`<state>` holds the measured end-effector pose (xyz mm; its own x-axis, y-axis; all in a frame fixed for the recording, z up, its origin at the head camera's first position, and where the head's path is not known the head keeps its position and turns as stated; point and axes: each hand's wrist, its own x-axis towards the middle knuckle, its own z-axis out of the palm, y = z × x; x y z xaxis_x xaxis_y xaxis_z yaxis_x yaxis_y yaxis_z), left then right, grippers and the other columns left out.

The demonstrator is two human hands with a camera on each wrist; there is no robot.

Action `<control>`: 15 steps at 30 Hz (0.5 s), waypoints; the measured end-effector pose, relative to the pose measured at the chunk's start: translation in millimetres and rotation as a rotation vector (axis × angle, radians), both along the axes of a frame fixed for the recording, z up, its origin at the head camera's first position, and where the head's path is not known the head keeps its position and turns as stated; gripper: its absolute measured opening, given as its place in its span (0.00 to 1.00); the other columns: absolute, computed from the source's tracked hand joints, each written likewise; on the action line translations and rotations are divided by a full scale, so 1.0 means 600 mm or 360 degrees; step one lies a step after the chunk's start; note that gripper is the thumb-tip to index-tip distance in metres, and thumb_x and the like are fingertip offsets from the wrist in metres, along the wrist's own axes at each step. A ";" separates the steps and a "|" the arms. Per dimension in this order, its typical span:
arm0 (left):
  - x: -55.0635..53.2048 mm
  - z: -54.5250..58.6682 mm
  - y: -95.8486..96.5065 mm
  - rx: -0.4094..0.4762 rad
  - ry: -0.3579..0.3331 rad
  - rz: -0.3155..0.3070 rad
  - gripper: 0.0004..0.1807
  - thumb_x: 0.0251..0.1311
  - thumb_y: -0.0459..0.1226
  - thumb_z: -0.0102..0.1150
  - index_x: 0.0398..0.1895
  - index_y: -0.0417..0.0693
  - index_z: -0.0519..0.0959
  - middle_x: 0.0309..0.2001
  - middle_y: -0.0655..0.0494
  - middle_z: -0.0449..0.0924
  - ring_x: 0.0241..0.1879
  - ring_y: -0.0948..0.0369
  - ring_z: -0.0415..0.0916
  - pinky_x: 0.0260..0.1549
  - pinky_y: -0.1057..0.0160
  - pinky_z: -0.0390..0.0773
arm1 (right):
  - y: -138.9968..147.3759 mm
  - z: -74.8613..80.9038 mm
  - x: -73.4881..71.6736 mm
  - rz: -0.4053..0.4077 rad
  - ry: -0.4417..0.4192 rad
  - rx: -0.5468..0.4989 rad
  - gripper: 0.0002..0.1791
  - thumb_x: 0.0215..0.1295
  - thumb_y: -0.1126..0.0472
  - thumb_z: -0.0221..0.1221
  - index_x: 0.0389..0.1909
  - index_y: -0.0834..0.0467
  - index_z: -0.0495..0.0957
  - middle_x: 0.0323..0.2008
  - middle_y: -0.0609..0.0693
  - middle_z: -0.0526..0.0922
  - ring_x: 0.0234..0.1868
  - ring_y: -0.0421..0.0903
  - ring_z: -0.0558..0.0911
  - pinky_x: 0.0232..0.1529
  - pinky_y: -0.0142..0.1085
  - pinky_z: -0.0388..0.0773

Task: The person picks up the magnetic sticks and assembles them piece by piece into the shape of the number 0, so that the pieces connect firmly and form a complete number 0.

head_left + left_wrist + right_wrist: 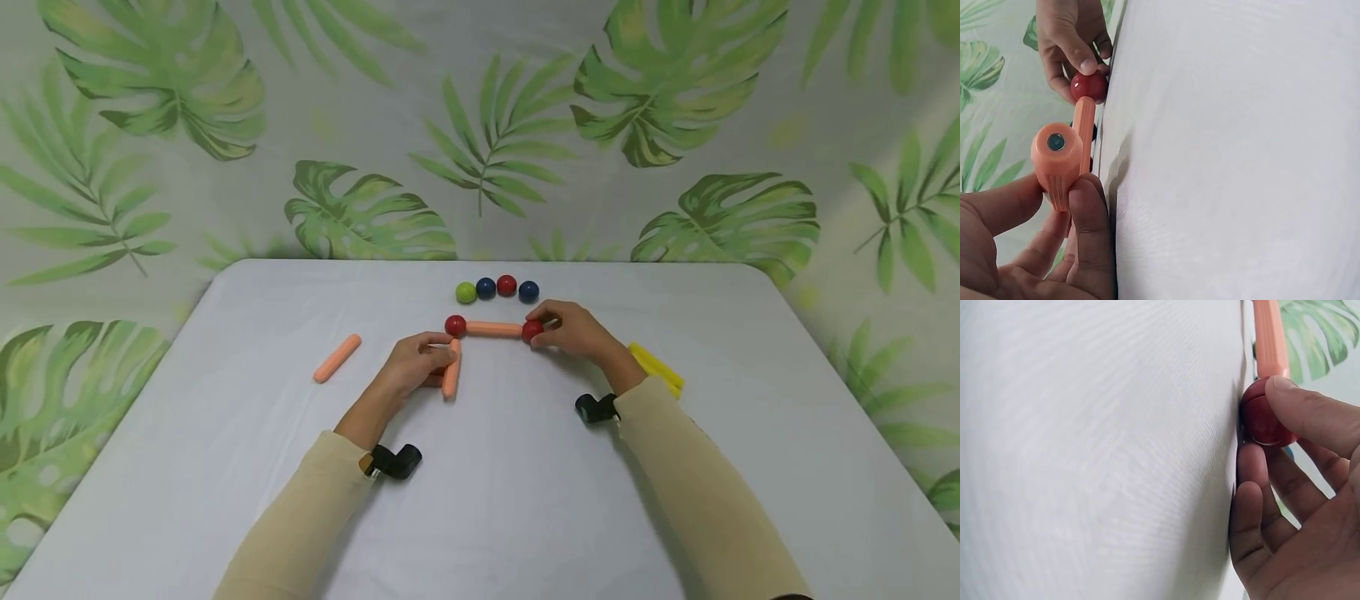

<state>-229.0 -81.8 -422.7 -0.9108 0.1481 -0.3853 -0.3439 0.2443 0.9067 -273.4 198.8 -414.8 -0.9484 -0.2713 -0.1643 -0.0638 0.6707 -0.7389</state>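
An orange rod (493, 330) lies crosswise with a red ball (455, 326) at its left end and another red ball (532, 331) at its right end. My right hand (573, 330) pinches the right ball between thumb and fingers, low at the tabletop. In my left hand (415, 364), a second orange rod (452, 371) is gripped, its far end right at the left ball. The left wrist view shows the near end of this held rod (1057, 150), with a dark round metal-like inset. In the right wrist view the thumb presses the red ball (1266, 415).
Behind the rod stand a green ball (466, 292), two blue balls (486, 288) and a red ball (507, 285) in a row. A loose orange rod (337, 358) lies at left. Yellow rods (657, 367) lie at right, partly behind the right forearm. White cloth covers the table (510, 500).
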 end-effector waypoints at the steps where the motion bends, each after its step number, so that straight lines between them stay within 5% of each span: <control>1: -0.001 0.000 -0.001 0.0003 -0.0005 -0.0011 0.23 0.65 0.39 0.60 0.63 0.51 0.75 0.44 0.53 0.79 0.37 0.63 0.77 0.34 0.68 0.79 | 0.000 0.000 -0.001 -0.0001 -0.0004 0.0005 0.21 0.62 0.62 0.66 0.56 0.56 0.77 0.58 0.58 0.80 0.59 0.57 0.77 0.61 0.49 0.75; 15: -0.001 -0.006 -0.002 0.0096 -0.0008 0.0033 0.21 0.66 0.36 0.59 0.62 0.49 0.76 0.43 0.52 0.80 0.35 0.63 0.77 0.32 0.69 0.80 | 0.002 -0.002 -0.002 0.0032 -0.0027 0.0016 0.21 0.63 0.61 0.66 0.57 0.55 0.77 0.59 0.58 0.79 0.58 0.57 0.78 0.57 0.45 0.78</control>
